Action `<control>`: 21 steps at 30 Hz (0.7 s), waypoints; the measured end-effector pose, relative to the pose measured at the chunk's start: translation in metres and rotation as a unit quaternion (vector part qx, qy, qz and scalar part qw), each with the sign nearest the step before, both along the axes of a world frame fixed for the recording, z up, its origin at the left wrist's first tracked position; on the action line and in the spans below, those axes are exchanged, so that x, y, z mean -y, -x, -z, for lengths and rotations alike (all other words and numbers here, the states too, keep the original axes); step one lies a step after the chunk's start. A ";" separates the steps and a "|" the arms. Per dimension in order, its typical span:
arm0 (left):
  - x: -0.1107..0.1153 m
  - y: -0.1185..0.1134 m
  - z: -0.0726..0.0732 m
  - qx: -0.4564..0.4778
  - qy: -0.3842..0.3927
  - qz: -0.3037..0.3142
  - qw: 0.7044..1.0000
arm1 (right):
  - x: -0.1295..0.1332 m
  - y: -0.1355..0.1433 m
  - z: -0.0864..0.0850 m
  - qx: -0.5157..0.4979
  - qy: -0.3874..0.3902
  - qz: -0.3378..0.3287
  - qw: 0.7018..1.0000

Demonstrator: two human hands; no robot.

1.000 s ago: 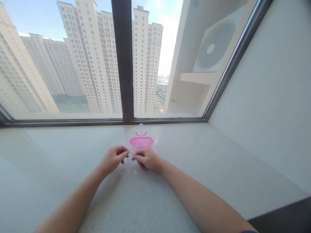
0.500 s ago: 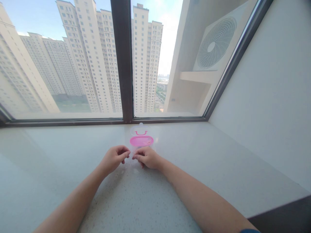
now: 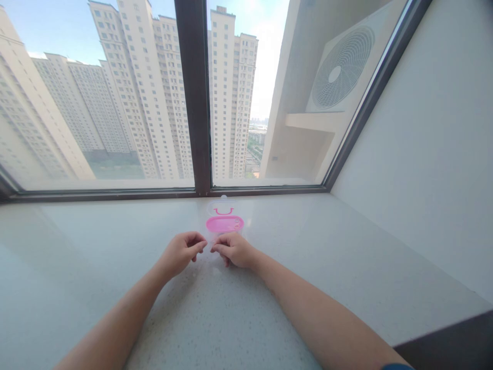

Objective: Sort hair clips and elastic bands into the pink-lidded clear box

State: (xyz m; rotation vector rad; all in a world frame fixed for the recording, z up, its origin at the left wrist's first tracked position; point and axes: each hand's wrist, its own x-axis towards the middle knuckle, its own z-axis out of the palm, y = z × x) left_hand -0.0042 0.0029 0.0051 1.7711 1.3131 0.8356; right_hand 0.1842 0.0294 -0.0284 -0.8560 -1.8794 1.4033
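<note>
Just past my hands, a container with a pink oval tray (image 3: 221,224) stands on the pale speckled counter (image 3: 215,313); a few tiny things lie at the tray's right end. Behind it is a clear lid (image 3: 224,206) with a pink handle. My left hand (image 3: 186,252) is pinched, left of the container, thumb and forefinger together. Close by on its right, my right hand (image 3: 231,249) is pinched too, in front of the tray and hiding part of the container's front. Whatever the fingertips hold is too small to make out. A narrow gap separates the two hands.
A window with a dark frame (image 3: 198,128) rises behind the counter, with tall buildings outside. An outdoor fan unit (image 3: 339,72) shows through the right pane. A white wall (image 3: 431,154) bounds the counter on the right.
</note>
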 end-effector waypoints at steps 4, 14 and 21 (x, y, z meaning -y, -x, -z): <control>0.000 0.002 0.000 -0.022 -0.031 -0.008 0.999 | 0.000 0.000 0.000 -0.005 0.008 0.004 1.000; -0.003 0.004 0.005 -0.047 -0.059 -0.002 0.997 | -0.002 -0.001 0.005 0.017 -0.001 0.005 1.000; 0.000 0.000 0.002 -0.019 -0.019 -0.007 1.000 | -0.001 -0.001 0.002 -0.006 0.012 0.004 1.000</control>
